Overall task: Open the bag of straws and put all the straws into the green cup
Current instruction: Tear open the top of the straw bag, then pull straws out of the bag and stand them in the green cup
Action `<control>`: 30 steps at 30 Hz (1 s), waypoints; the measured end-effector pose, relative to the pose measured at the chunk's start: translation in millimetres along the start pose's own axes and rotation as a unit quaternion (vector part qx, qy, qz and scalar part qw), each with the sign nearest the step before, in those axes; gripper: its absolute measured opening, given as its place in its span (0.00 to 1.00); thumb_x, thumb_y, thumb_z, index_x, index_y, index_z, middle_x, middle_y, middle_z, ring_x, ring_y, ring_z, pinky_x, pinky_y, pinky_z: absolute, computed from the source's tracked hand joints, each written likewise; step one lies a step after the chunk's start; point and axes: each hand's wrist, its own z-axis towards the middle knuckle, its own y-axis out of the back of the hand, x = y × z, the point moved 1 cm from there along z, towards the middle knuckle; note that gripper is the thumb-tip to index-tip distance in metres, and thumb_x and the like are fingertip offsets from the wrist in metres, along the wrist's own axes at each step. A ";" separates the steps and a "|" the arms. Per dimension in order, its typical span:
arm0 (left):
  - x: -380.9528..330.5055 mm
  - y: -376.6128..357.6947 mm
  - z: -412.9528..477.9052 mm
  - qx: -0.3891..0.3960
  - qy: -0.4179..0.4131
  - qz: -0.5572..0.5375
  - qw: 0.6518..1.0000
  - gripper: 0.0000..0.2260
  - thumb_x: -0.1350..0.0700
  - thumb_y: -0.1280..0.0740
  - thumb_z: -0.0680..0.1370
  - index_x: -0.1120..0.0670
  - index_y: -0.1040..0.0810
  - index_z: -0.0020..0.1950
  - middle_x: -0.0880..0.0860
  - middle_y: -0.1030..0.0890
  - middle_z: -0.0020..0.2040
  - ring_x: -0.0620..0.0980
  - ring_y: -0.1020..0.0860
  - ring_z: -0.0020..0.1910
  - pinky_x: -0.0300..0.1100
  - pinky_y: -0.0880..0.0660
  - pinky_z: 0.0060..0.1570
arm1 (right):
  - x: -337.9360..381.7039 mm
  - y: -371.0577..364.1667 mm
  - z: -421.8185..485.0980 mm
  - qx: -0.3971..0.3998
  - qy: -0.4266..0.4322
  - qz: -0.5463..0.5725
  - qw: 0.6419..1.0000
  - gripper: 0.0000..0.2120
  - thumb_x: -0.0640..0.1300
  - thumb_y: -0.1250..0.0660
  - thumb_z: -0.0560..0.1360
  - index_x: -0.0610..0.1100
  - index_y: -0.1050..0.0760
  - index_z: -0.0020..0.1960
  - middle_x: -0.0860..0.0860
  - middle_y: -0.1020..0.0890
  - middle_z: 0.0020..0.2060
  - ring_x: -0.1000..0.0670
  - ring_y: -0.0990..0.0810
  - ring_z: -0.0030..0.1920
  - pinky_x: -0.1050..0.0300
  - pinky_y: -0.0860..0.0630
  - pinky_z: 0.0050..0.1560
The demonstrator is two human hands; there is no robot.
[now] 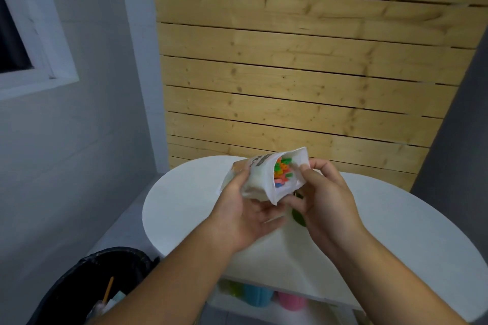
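I hold a white plastic bag of straws [260,179] above the round white table [396,219]. Its mouth is open toward me, and the coloured ends of the straws [282,171] show inside: green, orange, pink and blue. My left hand [245,216] grips the bag from below and from the left. My right hand [324,198] pinches the right edge of the bag's mouth. The green cup [298,216] stands on the table under my right hand, and only a small dark green part of it shows.
A black bin with a liner [87,287] stands on the floor at lower left with rubbish in it. A shelf under the table holds green, blue and pink cups [257,295]. A wooden plank wall [303,74] rises behind the table.
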 end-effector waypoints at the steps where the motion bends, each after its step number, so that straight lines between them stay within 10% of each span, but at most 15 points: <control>1: 3.8 0.1 2.4 0.029 -0.017 -0.057 0.998 0.29 0.35 0.37 0.78 0.56 0.19 0.66 0.61 0.16 0.60 0.58 0.18 0.59 0.55 0.25 0.64 | 0.7 -1.0 -0.9 0.014 -0.015 0.032 0.999 0.04 0.38 0.39 0.82 0.41 0.29 0.48 0.39 0.14 0.43 0.42 0.13 0.45 0.40 0.17 0.46; 10: -2.6 -8.8 22.3 0.039 -0.161 -0.223 0.961 0.26 0.44 0.34 0.80 0.61 0.25 0.71 0.64 0.20 0.65 0.63 0.21 0.65 0.60 0.31 0.71 | -0.6 14.2 1.0 0.038 -0.133 0.136 0.981 0.10 0.36 0.44 0.82 0.35 0.25 0.53 0.37 0.14 0.53 0.36 0.15 0.54 0.40 0.16 0.50; 20: -34.8 -24.7 21.7 -0.018 -0.297 -0.048 0.954 0.16 0.59 0.31 0.79 0.57 0.22 0.66 0.58 0.16 0.55 0.57 0.17 0.55 0.56 0.20 0.58 | -10.2 24.6 30.4 -0.111 -0.158 0.167 0.967 0.26 0.57 0.45 0.84 0.38 0.33 0.72 0.37 0.20 0.63 0.37 0.18 0.60 0.40 0.23 0.60; 30: -39.0 -46.9 12.2 -0.024 -0.390 0.149 0.908 0.21 0.57 0.25 0.73 0.54 0.22 0.66 0.57 0.16 0.59 0.55 0.17 0.57 0.54 0.20 0.58 | -21.2 12.3 29.7 -0.110 -0.213 0.280 0.929 0.19 0.50 0.43 0.83 0.40 0.20 0.62 0.40 0.14 0.53 0.39 0.17 0.57 0.43 0.26 0.68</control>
